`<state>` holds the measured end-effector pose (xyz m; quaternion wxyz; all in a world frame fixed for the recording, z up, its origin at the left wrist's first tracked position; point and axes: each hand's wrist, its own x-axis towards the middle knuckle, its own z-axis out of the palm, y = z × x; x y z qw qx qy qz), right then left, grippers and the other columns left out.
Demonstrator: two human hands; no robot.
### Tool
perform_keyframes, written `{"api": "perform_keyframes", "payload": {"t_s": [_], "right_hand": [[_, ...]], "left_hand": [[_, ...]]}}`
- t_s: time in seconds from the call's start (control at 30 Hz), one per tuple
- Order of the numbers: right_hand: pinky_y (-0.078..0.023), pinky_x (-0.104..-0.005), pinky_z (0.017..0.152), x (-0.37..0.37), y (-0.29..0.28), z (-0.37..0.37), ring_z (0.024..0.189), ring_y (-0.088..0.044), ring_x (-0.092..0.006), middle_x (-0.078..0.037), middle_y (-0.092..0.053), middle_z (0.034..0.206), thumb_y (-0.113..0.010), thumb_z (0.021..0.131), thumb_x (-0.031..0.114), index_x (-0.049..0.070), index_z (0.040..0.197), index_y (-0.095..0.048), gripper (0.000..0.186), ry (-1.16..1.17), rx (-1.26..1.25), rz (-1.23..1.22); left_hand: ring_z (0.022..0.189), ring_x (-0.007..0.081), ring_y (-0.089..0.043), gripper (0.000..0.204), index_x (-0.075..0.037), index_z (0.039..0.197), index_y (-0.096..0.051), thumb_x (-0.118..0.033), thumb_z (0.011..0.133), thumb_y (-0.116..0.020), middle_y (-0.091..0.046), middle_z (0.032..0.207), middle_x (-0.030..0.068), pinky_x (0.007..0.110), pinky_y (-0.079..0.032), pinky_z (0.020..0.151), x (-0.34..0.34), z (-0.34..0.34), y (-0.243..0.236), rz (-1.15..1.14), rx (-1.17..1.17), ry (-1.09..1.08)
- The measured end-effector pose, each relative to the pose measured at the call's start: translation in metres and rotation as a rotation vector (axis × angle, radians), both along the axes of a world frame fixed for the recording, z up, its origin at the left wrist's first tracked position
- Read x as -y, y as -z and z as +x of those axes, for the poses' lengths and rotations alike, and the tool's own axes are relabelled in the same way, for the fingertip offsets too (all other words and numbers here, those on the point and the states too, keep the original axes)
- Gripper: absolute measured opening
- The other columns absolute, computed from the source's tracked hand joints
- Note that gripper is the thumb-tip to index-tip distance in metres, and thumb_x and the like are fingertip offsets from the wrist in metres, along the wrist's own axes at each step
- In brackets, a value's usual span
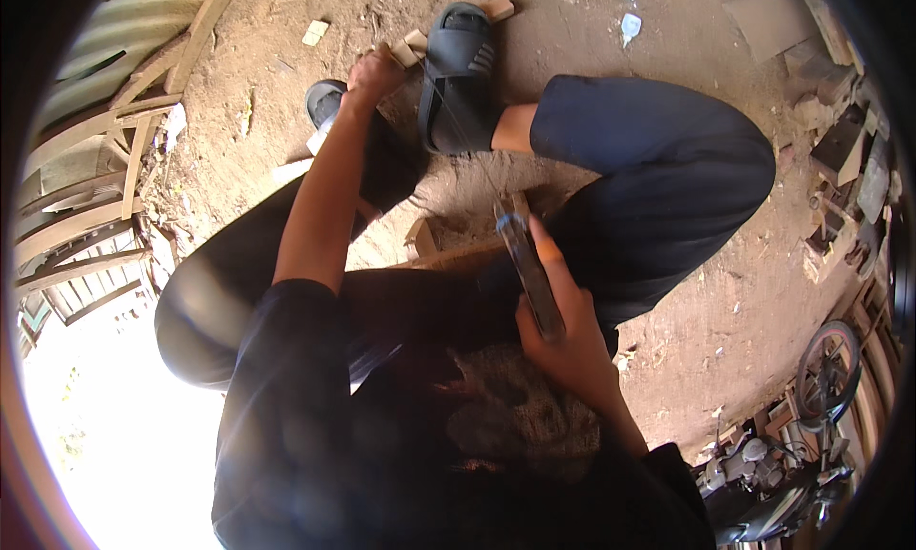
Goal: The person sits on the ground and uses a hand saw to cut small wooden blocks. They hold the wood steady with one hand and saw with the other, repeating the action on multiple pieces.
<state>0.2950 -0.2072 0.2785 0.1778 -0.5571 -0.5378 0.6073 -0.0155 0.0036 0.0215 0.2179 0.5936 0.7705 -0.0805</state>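
My left hand [375,76] reaches far forward beside my sandals, its fingers closed against a pale piece of wood [405,52]. That wood lies next to the black sandal [460,78] on my foot, and another wooden end [497,9] shows on the sandal's far side. Nearer my body, my right hand [570,326] grips a tool with a long dark handle [532,278] and a blue band near its far end. From that end a thin line, wire or blade I cannot tell, runs forward toward the sandal.
Between my bent knees lie wooden pieces [420,237] on the dirt floor. A wood chip [315,32] and a pale scrap [631,27] lie ahead. Stacked offcuts [844,149] line the right, with a motorcycle [763,474] at lower right. A wooden frame [134,121] stands left.
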Motion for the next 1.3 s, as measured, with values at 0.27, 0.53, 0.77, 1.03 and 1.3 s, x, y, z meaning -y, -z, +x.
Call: {"api": "perform_keyframes", "payload": {"t_s": [0.27, 0.53, 0.77, 1.03, 1.3], "right_hand": [[-0.047, -0.0470, 0.064, -0.021, 0.000, -0.011, 0.070, -0.061, -0.0436, -0.025, -0.060, 0.073, -0.056, 0.076, -0.001, 0.014, 0.148, -0.024, 0.080, -0.033, -0.048, 0.070], [-0.048, -0.0409, 0.062, -0.046, 0.027, -0.015, 0.065, -0.062, -0.0370, -0.020, -0.061, 0.072, -0.060, 0.082, 0.004, 0.011, 0.148, -0.022, 0.077, -0.163, 0.078, 0.124], [-0.044, -0.0250, 0.068, -0.046, 0.027, 0.013, 0.065, -0.054, -0.0082, -0.002, -0.058, 0.071, -0.069, 0.081, 0.004, 0.005, 0.149, -0.011, 0.090, -0.304, -0.335, -0.101], [-0.046, -0.0288, 0.079, -0.078, 0.037, 0.006, 0.081, -0.057, -0.0160, -0.020, -0.062, 0.112, -0.053, 0.078, 0.016, 0.005, 0.151, 0.000, 0.090, -0.418, -0.813, -0.375], [-0.051, -0.0313, 0.062, -0.083, 0.040, 0.009, 0.067, -0.064, -0.0245, -0.037, -0.058, 0.109, -0.049, 0.087, 0.031, -0.003, 0.148, 0.000, 0.085, -0.105, -0.904, -0.455]], "left_hand": [[0.110, 0.0392, -0.056, 0.059, -0.004, 0.113, -0.052, -0.043, 0.072, -0.069, -0.060, 0.113, 0.0252, 0.045, -0.044, 0.095, -0.002, 0.002, 0.020, 0.019, 0.006, 0.013], [0.112, 0.0387, -0.056, 0.063, -0.001, 0.113, -0.051, -0.048, 0.075, -0.065, -0.062, 0.112, 0.0251, 0.045, -0.043, 0.096, -0.008, 0.015, 0.015, -0.005, 0.035, 0.083], [0.112, 0.0391, -0.055, 0.069, -0.004, 0.115, -0.053, -0.054, 0.070, -0.070, -0.062, 0.113, 0.0230, 0.046, -0.043, 0.096, -0.002, 0.005, 0.030, 0.071, 0.029, 0.044], [0.116, 0.0371, -0.052, 0.063, -0.006, 0.119, -0.050, -0.047, 0.075, -0.067, -0.059, 0.118, 0.0206, 0.047, -0.044, 0.096, -0.004, 0.008, 0.022, 0.000, 0.013, 0.034], [0.114, 0.0347, -0.053, 0.055, -0.005, 0.119, -0.051, -0.040, 0.078, -0.065, -0.060, 0.118, 0.0181, 0.045, -0.044, 0.095, -0.003, 0.007, 0.025, 0.015, 0.054, 0.046]]}}
